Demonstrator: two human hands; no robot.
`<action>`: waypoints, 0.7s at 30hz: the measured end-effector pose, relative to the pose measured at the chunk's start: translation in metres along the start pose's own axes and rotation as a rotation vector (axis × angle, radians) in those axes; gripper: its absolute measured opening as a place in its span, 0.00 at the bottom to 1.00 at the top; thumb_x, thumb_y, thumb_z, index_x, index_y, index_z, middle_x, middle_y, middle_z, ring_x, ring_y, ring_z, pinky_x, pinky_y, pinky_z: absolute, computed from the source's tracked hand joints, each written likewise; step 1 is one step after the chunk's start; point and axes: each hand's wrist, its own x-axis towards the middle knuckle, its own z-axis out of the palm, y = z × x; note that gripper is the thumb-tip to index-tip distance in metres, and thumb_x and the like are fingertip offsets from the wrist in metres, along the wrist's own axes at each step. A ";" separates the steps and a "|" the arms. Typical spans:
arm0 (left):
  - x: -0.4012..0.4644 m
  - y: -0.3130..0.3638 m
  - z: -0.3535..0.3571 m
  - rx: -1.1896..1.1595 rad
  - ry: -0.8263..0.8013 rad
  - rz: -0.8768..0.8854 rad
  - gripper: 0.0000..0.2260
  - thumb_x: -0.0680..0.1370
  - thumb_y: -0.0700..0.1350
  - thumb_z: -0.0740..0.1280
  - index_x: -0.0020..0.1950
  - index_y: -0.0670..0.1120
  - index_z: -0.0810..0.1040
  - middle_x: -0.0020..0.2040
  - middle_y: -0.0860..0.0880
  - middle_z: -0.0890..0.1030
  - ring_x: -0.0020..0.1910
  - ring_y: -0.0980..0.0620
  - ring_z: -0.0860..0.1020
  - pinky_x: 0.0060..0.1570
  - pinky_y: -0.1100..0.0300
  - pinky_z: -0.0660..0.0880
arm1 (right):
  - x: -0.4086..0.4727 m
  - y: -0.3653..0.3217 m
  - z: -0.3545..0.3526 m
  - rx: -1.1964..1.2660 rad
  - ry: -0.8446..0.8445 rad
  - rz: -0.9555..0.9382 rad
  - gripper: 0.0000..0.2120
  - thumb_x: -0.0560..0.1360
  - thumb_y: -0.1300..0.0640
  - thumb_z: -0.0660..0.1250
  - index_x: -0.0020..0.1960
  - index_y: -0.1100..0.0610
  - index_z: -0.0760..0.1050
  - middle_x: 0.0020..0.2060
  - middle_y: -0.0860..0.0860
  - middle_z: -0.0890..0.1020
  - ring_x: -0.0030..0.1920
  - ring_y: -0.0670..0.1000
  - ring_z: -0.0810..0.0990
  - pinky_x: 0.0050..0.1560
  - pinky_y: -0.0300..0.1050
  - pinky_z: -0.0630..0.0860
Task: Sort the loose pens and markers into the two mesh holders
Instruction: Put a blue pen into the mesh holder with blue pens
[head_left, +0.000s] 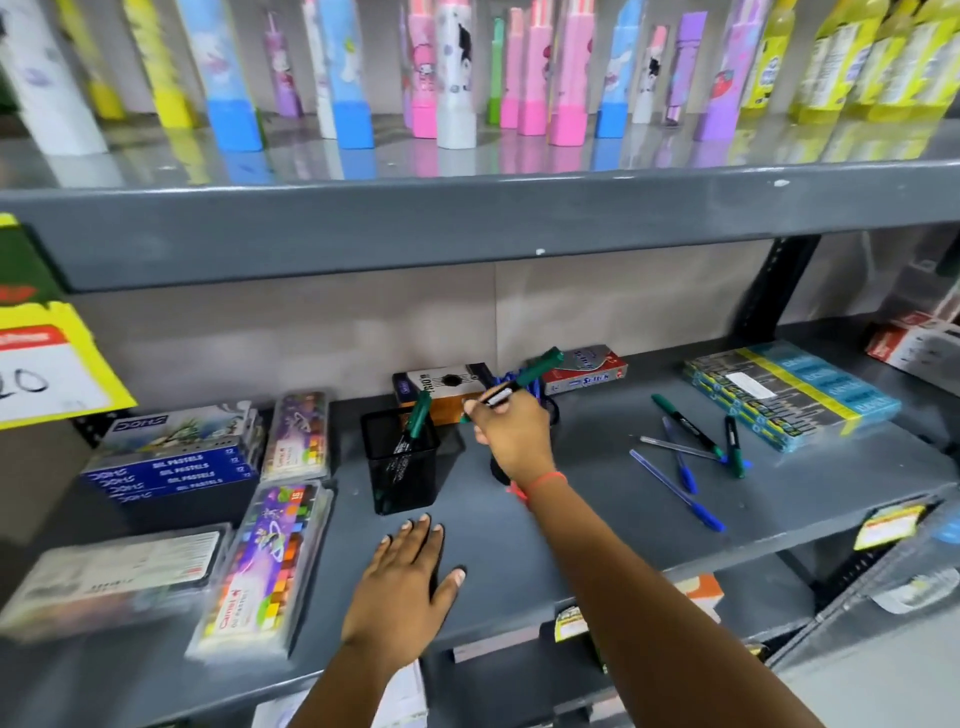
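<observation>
A square black mesh holder (400, 470) stands on the grey shelf (571, 499) and holds a green-capped marker (415, 421). My right hand (511, 434) is shut on another green-capped marker (535, 371), held tilted between the two holders. Most of the second mesh holder (551, 410) is hidden behind that hand; blue pens stick out of it. Loose on the shelf to the right lie two green markers (685, 423) (733, 444) and blue pens (675, 488). My left hand (408, 582) rests flat on the shelf in front of the square holder, fingers spread.
Oil pastel boxes (176, 462) and colour sets (270, 566) fill the shelf's left side. A stack of teal packs (789, 395) lies at the right, small boxes (441, 389) at the back wall. The upper shelf (467, 223) overhangs with several tall colourful cases.
</observation>
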 end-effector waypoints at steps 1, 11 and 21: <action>-0.001 0.000 0.000 -0.005 0.010 -0.004 0.28 0.79 0.61 0.49 0.76 0.50 0.48 0.78 0.51 0.47 0.76 0.53 0.46 0.73 0.58 0.40 | 0.002 -0.003 0.009 0.017 -0.043 -0.007 0.07 0.73 0.61 0.68 0.40 0.65 0.77 0.28 0.55 0.77 0.31 0.55 0.77 0.41 0.52 0.80; -0.001 0.001 0.001 0.005 0.069 -0.003 0.28 0.79 0.61 0.50 0.75 0.50 0.51 0.78 0.50 0.51 0.76 0.53 0.48 0.73 0.59 0.41 | 0.011 -0.005 0.043 -0.267 -0.215 -0.038 0.07 0.73 0.56 0.68 0.37 0.57 0.77 0.37 0.56 0.82 0.42 0.56 0.80 0.44 0.43 0.74; 0.000 0.000 0.003 0.019 0.057 -0.002 0.28 0.79 0.61 0.50 0.75 0.49 0.51 0.78 0.50 0.52 0.76 0.53 0.49 0.72 0.59 0.40 | 0.009 0.019 0.004 -0.067 0.062 0.008 0.06 0.74 0.61 0.64 0.45 0.58 0.80 0.41 0.54 0.82 0.40 0.53 0.77 0.40 0.36 0.68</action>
